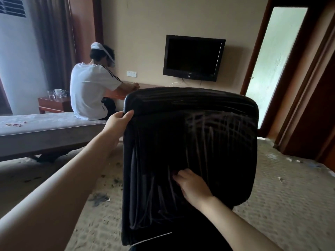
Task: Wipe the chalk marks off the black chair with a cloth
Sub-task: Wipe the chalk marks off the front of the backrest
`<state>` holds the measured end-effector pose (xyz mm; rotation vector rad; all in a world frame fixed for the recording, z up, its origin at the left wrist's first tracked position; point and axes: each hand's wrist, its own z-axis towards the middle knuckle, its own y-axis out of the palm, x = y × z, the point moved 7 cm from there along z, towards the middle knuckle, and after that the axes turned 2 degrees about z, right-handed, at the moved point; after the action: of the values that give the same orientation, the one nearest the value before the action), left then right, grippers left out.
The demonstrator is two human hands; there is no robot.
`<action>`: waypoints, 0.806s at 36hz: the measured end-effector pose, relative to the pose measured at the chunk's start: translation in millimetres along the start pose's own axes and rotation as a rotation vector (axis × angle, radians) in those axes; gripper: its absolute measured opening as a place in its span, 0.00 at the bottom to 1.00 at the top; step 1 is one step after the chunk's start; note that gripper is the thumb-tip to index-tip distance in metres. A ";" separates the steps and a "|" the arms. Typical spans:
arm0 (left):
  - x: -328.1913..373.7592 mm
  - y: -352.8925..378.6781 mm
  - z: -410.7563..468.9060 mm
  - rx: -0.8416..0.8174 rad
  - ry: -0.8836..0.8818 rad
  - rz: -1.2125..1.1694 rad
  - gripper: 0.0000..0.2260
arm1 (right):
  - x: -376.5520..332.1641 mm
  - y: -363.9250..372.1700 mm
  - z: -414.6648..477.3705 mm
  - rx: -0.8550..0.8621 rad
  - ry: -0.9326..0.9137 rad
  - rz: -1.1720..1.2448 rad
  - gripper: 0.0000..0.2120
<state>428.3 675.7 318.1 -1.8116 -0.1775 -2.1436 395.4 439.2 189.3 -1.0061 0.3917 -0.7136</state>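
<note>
1. At far left, a seated person point(90, 91) sat on the edge of a pale mattress point(45, 127) with their back to the camera, well apart from the work.
2. The left hand point(119, 122) gripped the top left corner of the black chair point(226, 178), thumb on the near face and fingers curled over the padded edge. This probably steadied the backrest against the push of wiping.
3. The chair's backrest filled the middle of the view, facing the wearer and tilted slightly, standing on the littered carpet point(290, 196).
4. A dark cloth point(145, 196) hung in long folds over the left half of the backrest, its pale hem showing near the bottom.
5. The right hand point(192, 185) lay low on the backrest's centre, fingers curled into the folds and seemingly bunching the cloth to rub with it.
6. Chalk marks point(217, 127) remained as pale criss-crossed scribbles, densest at upper right and thinner lower down, so most wiping looked undone.
</note>
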 end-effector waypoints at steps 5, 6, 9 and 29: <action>1.6 -0.3 -1.5 0.001 -0.012 0.004 0.10 | 7.8 -24.8 -2.3 0.025 -0.038 0.023 0.21; 1.9 -0.3 -1.5 0.003 -0.010 0.007 0.10 | 7.5 -42.7 5.8 0.087 -0.046 0.028 0.17; 1.5 0.1 -1.2 0.007 -0.006 0.008 0.10 | 9.5 -106.0 40.8 0.311 -0.053 0.021 0.17; -0.8 -4.0 -1.1 0.024 0.026 0.008 0.13 | -86.8 -47.0 76.0 0.537 -0.175 0.051 0.11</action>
<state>426.1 679.3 317.5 -1.7679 -0.1891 -2.1491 362.5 531.8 266.0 -0.5412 0.0623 -0.6319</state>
